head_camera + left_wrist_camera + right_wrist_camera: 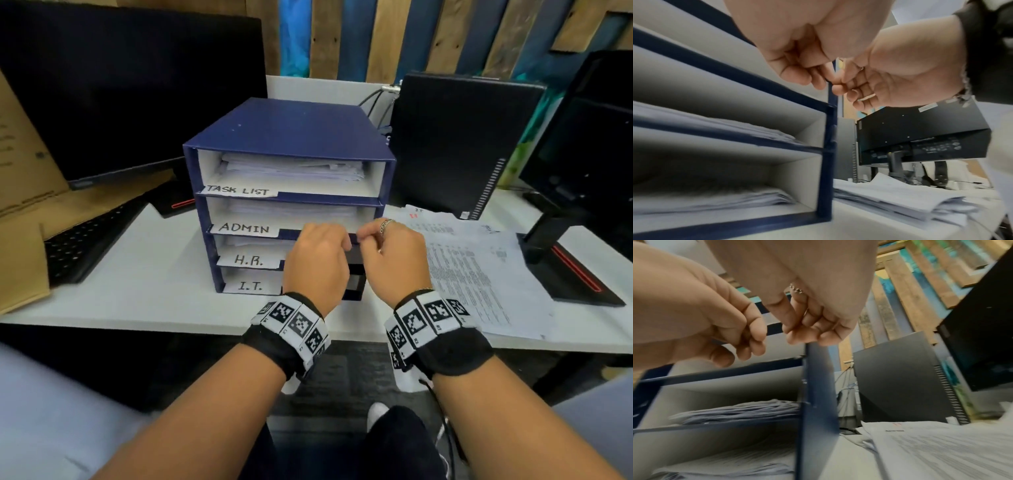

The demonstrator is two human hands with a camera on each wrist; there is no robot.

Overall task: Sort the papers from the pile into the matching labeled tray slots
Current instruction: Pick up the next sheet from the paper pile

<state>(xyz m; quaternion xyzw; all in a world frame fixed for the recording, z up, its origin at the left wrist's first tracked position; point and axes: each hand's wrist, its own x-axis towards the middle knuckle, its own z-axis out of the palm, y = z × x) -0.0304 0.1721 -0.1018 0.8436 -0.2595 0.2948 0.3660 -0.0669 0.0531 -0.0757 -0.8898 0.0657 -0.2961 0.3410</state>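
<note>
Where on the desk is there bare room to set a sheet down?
Bare white desk lies between the keyboard and the blue tray unit, reaching the front edge. Right of the unit is crowded: the paper pile spreads to the monitor stand. Both hands block the lower slots.

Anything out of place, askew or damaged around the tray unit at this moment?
Mildly untidy only. The pile of papers beside the blue tray unit is fanned out unevenly, and the sheets in the TASK LIST slot sit ragged. No damage or spill shows.
</note>
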